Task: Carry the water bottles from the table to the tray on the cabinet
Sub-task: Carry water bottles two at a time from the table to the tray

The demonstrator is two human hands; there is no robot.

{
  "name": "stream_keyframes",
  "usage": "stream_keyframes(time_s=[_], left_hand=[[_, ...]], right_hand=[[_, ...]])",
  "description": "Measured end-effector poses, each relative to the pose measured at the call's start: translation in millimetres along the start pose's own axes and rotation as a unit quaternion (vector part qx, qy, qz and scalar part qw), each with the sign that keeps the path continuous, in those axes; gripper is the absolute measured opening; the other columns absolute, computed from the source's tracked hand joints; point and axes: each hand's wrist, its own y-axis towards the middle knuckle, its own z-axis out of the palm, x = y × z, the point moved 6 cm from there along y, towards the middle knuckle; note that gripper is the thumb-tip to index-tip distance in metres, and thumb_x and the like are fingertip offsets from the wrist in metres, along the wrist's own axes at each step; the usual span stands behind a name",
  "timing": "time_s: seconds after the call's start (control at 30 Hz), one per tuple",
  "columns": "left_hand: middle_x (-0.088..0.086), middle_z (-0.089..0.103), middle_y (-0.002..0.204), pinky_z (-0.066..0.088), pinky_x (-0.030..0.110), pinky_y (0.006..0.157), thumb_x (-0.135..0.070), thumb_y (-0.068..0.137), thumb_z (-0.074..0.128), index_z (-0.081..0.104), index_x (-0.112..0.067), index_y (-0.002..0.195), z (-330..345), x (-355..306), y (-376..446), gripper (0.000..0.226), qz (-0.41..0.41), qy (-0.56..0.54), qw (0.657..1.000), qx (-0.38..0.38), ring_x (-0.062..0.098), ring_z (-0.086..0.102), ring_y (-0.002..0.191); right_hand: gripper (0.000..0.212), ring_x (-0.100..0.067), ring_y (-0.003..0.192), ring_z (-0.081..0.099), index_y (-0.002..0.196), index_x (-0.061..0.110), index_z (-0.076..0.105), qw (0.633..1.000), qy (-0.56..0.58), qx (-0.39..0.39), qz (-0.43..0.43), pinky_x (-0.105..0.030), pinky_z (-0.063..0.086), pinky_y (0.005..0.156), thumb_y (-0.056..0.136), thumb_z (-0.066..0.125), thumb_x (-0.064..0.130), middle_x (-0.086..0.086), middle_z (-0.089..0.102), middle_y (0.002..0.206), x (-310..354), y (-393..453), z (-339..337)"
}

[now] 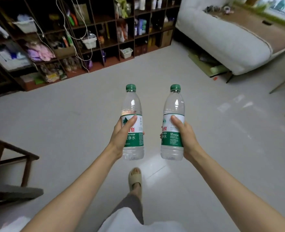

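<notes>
I hold two clear water bottles with green caps and green-and-white labels, upright and side by side over the floor. My left hand (121, 136) grips the left water bottle (133, 104) around its label, thumb on the front. My right hand (184, 136) grips the right water bottle (174, 104) the same way. Both arms reach forward at about waist height. No tray, cabinet top or table surface with bottles shows in the head view.
Light grey floor (71, 114) spreads ahead. A dark shelf unit (94, 30) full of goods lines the far wall. A white sofa (230, 41) stands at the right. Dark wooden furniture (12, 158) sits at the left. My sandalled foot (135, 178) steps forward.
</notes>
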Motion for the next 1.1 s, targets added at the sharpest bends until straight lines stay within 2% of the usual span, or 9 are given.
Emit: stream_keyframes(time_s=[0.13,0.2,0.37,0.47,0.6,0.73,0.9,0.97,1.1], left_hand=[[0.009,0.068,0.099,0.057,0.034,0.066,-0.035,0.092,0.057,0.055,-0.027,0.112,27,-58,102,0.021,0.011,0.023,0.999,0.030,0.025,0.070,0.077],[0.009,0.068,0.099,0.057,0.034,0.066,-0.036,0.092,0.058,0.056,-0.028,0.112,43,-90,151,0.021,0.019,0.030,0.999,0.039,0.025,0.070,0.077],[0.010,0.069,0.100,0.056,0.037,0.071,-0.037,0.092,0.059,0.056,-0.025,0.116,85,-155,267,0.027,0.027,0.036,0.998,0.054,0.028,0.069,0.083],[0.006,0.071,0.095,0.056,0.034,0.069,-0.036,0.092,0.059,0.057,-0.027,0.110,109,-185,341,0.021,0.037,0.041,0.997,0.061,0.026,0.069,0.083],[0.005,0.070,0.092,0.057,0.033,0.067,-0.035,0.093,0.058,0.057,-0.028,0.108,140,-221,449,0.016,0.047,0.031,0.997,0.052,0.023,0.069,0.078],[0.007,0.071,0.097,0.057,0.035,0.071,-0.036,0.091,0.060,0.057,-0.030,0.110,166,-269,548,0.019,0.053,0.027,0.998,0.014,0.025,0.069,0.081],[0.008,0.071,0.102,0.058,0.039,0.076,-0.036,0.091,0.062,0.056,-0.031,0.113,184,-338,664,0.023,0.069,0.013,0.997,-0.031,0.027,0.069,0.086],[0.007,0.071,0.101,0.057,0.040,0.078,-0.036,0.090,0.062,0.056,-0.034,0.108,188,-361,712,0.019,0.072,-0.001,0.997,-0.041,0.027,0.070,0.086],[0.004,0.072,0.097,0.057,0.037,0.076,-0.035,0.090,0.062,0.056,-0.035,0.108,188,-408,815,0.019,0.082,-0.005,0.995,-0.047,0.026,0.070,0.084]], right_hand=[[0.062,-0.028,0.064,0.065,0.120,-0.001,0.054,0.999,-0.010,-0.028,-0.017,-0.033,0.055,0.058,0.076,0.068,0.040,-0.015,0.066,0.082,55,92,4],[0.060,-0.027,0.066,0.066,0.119,0.001,0.056,0.999,-0.021,-0.037,-0.028,-0.033,0.055,0.059,0.076,0.068,0.041,-0.014,0.067,0.084,87,136,6],[0.026,-0.021,0.066,0.067,0.108,0.012,0.060,0.996,-0.043,-0.064,-0.049,-0.031,0.056,0.059,0.090,0.064,0.030,-0.009,0.069,0.085,156,244,-3],[0.018,-0.022,0.068,0.066,0.104,0.015,0.060,0.994,-0.048,-0.069,-0.063,-0.031,0.057,0.059,0.091,0.063,0.027,-0.009,0.069,0.085,191,319,-11],[0.026,-0.023,0.069,0.066,0.110,0.014,0.059,0.995,-0.044,-0.058,-0.071,-0.033,0.057,0.063,0.090,0.064,0.029,-0.010,0.069,0.088,236,433,-21],[0.037,-0.021,0.075,0.070,0.119,0.016,0.056,0.994,-0.076,-0.039,-0.064,-0.033,0.057,0.066,0.088,0.066,0.033,-0.009,0.072,0.097,295,546,-22],[0.038,-0.016,0.077,0.071,0.120,0.021,0.054,0.991,-0.110,-0.002,-0.074,-0.028,0.057,0.064,0.087,0.067,0.034,-0.003,0.072,0.098,376,673,-4],[0.038,-0.017,0.079,0.072,0.119,0.022,0.055,0.990,-0.114,0.008,-0.081,-0.028,0.058,0.066,0.086,0.068,0.035,-0.003,0.072,0.100,400,723,4],[0.038,-0.018,0.082,0.072,0.117,0.024,0.054,0.987,-0.128,0.017,-0.094,-0.028,0.058,0.066,0.084,0.070,0.036,-0.003,0.072,0.101,439,829,23]])
